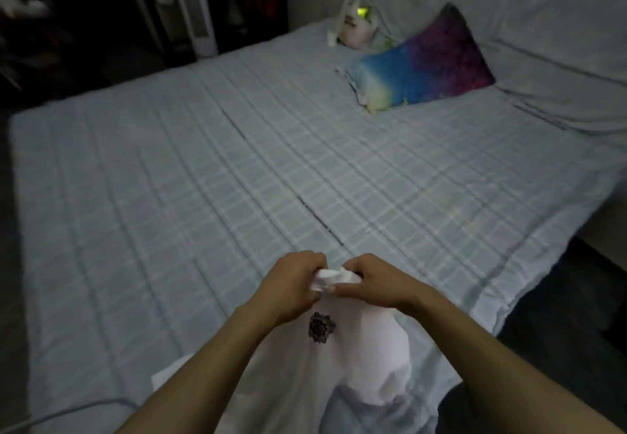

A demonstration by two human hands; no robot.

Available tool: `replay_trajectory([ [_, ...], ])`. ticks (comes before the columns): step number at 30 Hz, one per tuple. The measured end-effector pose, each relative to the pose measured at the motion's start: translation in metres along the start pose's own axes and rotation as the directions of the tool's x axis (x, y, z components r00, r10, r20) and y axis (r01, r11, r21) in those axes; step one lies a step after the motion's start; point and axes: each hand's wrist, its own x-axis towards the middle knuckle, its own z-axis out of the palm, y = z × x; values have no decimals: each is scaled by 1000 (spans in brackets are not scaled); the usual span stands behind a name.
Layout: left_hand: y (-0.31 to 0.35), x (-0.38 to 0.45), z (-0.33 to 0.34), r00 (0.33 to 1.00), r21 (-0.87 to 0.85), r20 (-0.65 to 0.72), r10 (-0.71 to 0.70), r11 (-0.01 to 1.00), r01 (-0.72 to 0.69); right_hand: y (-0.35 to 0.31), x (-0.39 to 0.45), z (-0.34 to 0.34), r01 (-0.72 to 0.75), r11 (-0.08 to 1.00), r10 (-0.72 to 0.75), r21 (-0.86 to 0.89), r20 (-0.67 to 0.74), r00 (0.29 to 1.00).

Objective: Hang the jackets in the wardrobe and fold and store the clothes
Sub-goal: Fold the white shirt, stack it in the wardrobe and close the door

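Dim, bluish room light; the wardrobe (101, 9) at upper left sinks into near black. The whole picture is soft and grainy, straight lines bend towards the edges, and the white shirt (366, 342) looks brightest

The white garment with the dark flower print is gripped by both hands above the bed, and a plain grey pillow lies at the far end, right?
Not quite: the pillow is not plain grey but multicoloured, blue running into purple and pink, as the head view shows. The rest holds: the left hand and right hand grip the white garment above the bed.
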Motion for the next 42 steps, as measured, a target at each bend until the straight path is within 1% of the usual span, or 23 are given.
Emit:
replay_trajectory([
  [2, 12, -11, -24, 997, 62, -74, -32, 997, 37, -23, 1, -9, 35, 998, -39, 51, 84, 996],
  [3, 18, -16, -34, 991, 84, -122, -53, 994, 64, -34, 1, -15, 74, 995, -80, 63, 104, 991],
  [6, 36, -35, -59, 959, 126, -263, -104, 982, 141, -59, 3, -28, 279, 960, -281, 40, 60, 958],
  [9, 61, -53, -77, 915, 123, -352, -197, 959, 253, -78, -3, -37, 498, 866, -499, -55, -3, 867],
  [11, 81, -65, -85, 882, 98, -405, -240, 948, 303, -90, -10, -44, 608, 793, -609, -45, -31, 792],
  [13, 98, -76, -92, 847, 50, -449, -283, 939, 340, -102, -20, -53, 690, 724, -690, -32, -59, 721],
  [16, 121, -96, -102, 811, -42, -471, -347, 927, 373, -122, -38, -66, 779, 626, -777, -29, -108, 620],
  [19, 139, -119, -112, 802, -142, -452, -391, 919, 368, -146, -56, -74, 846, 530, -845, -59, -114, 522],
  [22, 141, -145, -119, 800, -132, -430, -419, 906, 403, -174, -74, -79, 882, 456, -887, -116, -134, 441],
  [24, 139, -162, -122, 776, -141, -467, -424, 902, 408, -191, -85, -83, 892, 437, -893, -115, -171, 415],
  [25, 139, -169, -122, 756, -147, -506, -414, 906, 398, -198, -90, -84, 896, 429, -895, -112, -187, 405],
  [28, 141, -182, -125, 669, -125, -645, -370, 914, 385, -213, -101, -85, 900, 419, -894, -124, -228, 385],
  [30, 141, -187, -127, 625, -115, -694, -357, 912, 394, -220, -106, -82, 896, 424, -887, -129, -261, 382],
  [31, 141, -188, -128, 614, -101, -707, -351, 909, 403, -223, -108, -81, 894, 427, -882, -133, -277, 380],
  [32, 141, -190, -129, 610, -79, -714, -343, 906, 417, -225, -111, -80, 891, 432, -878, -142, -293, 379],
  [35, 138, -197, -125, 633, 21, -704, -323, 881, 473, -232, -118, -79, 885, 440, -859, -155, -359, 364],
  [37, 137, -202, -122, 625, 61, -725, -290, 876, 478, -237, -123, -84, 880, 451, -843, -147, -395, 366],
  [38, 137, -204, -122, 609, 48, -747, -268, 892, 450, -238, -125, -88, 876, 459, -834, -145, -409, 370],
  [40, 140, -210, -127, 569, -24, -790, -227, 939, 342, -240, -128, -97, 872, 468, -823, -147, -433, 368],
  [42, 149, -212, -138, 557, -87, -806, -203, 970, 227, -242, -130, -108, 865, 477, -814, -155, -449, 368],
])
